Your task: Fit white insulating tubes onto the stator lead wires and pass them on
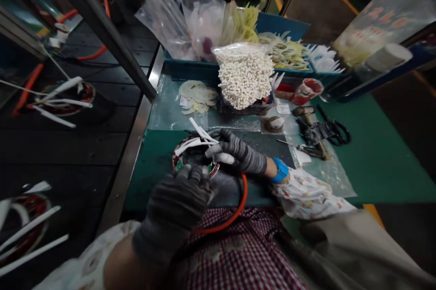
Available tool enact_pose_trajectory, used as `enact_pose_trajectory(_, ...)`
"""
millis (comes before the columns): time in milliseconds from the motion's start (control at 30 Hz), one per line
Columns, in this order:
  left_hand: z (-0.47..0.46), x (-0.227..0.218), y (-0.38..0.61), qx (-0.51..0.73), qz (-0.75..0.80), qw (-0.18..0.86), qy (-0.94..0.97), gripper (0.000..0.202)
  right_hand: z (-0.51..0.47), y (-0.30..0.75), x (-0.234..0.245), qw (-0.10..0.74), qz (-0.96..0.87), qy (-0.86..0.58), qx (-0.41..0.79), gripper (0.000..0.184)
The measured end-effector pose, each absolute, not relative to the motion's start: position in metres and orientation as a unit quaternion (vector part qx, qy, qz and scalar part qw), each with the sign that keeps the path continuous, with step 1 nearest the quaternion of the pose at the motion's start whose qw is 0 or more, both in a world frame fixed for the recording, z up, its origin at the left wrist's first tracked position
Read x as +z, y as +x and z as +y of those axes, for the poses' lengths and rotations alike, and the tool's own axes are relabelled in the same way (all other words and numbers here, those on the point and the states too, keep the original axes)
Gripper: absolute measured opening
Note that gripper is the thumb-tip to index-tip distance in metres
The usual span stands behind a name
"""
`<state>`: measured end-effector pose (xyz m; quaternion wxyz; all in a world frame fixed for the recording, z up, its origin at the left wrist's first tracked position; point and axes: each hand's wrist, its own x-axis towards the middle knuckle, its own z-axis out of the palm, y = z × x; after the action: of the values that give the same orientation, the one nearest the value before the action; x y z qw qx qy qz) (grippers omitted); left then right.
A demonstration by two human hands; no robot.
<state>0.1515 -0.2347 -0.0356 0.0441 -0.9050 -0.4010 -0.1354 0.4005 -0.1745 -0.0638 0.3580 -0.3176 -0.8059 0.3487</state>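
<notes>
A ring-shaped motor stator (177,149) with reddish copper windings lies on the dark mat in front of me. White sleeved leads (195,140) stick up from its far side. My right hand (240,151), in a grey striped glove with pale fingertips, reaches over the stator from the right, fingers closed at the sleeved leads. At the near rim is my left hand (177,208), gloved in grey, its fingers curled in beside small green bits. Its own back hides what those fingers grip. An orange hose (243,197) curves from the stator toward my lap.
A bag of short white sleeves (243,76) stands before blue bins (190,68) of yellowish strips. Scissors (335,133), tweezers (308,149) and a clear bottle (368,72) lie right. More stators (73,97) sit on the dark slats left, past the metal edge (134,145).
</notes>
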Motion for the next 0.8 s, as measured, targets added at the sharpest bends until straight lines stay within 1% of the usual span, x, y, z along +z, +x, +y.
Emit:
enact_pose_trajectory(67, -0.248, -0.038, 0.152, -0.11, -0.417, 0.14, -0.891, 0.031, -0.177, 0.415, -0.053, 0.377, -0.804, -0.339, 0.31, 0.023)
enact_pose_trajectory(100, -0.251, -0.037, 0.149, -0.114, -0.401, 0.171, -0.893, 0.036, -0.178, 0.426, -0.048, 0.398, -0.792, -0.379, 0.268, 0.022)
enact_pose_trajectory(167, -0.248, -0.03, 0.14, -0.133, -0.346, 0.181, -0.911, 0.048, -0.173, 0.45, -0.04, 0.44, -0.74, -0.493, 0.126, 0.019)
enact_pose_trajectory(200, -0.243, -0.027, 0.135, -0.14, -0.319, 0.182, -0.92, 0.052, -0.169, 0.463, -0.039, 0.444, -0.707, -0.549, 0.043, 0.018)
enact_pose_trajectory(267, -0.231, -0.024, 0.126, -0.162, -0.291, 0.183, -0.925, 0.053, -0.155, 0.485, -0.039, 0.42, -0.66, -0.617, -0.089, 0.019)
enact_pose_trajectory(333, -0.222, -0.031, 0.121, -0.212, -0.285, 0.159, -0.921, 0.049, -0.14, 0.5, -0.043, 0.385, -0.648, -0.642, -0.141, 0.028)
enact_pose_trajectory(400, -0.223, -0.046, 0.123, -0.271, -0.308, 0.113, -0.905, 0.042, -0.127, 0.506, -0.047, 0.364, -0.65, -0.652, -0.141, 0.032)
enact_pose_trajectory(433, -0.226, -0.055, 0.126, -0.296, -0.335, 0.097, -0.889, 0.038, -0.122, 0.507, -0.049, 0.359, -0.649, -0.655, -0.141, 0.031)
enact_pose_trajectory(500, -0.236, -0.07, 0.136, -0.329, -0.407, 0.09, -0.847, 0.029, -0.117, 0.508, -0.05, 0.359, -0.647, -0.658, -0.14, 0.026)
enact_pose_trajectory(567, -0.242, -0.08, 0.147, -0.348, -0.447, 0.097, -0.818, 0.023, -0.118, 0.507, -0.049, 0.376, -0.657, -0.64, -0.132, 0.022)
enact_pose_trajectory(633, -0.24, -0.082, 0.156, -0.345, -0.446, 0.077, -0.822, 0.022, -0.123, 0.505, -0.046, 0.406, -0.685, -0.595, -0.108, 0.019)
enact_pose_trajectory(700, -0.23, -0.081, 0.16, -0.341, -0.412, 0.053, -0.843, 0.02, -0.133, 0.499, -0.04, 0.47, -0.697, -0.539, -0.058, 0.016)
enact_pose_trajectory(800, -0.212, -0.078, 0.158, -0.36, -0.354, 0.067, -0.861, 0.018, -0.156, 0.483, -0.023, 0.557, -0.67, -0.491, 0.011, 0.014)
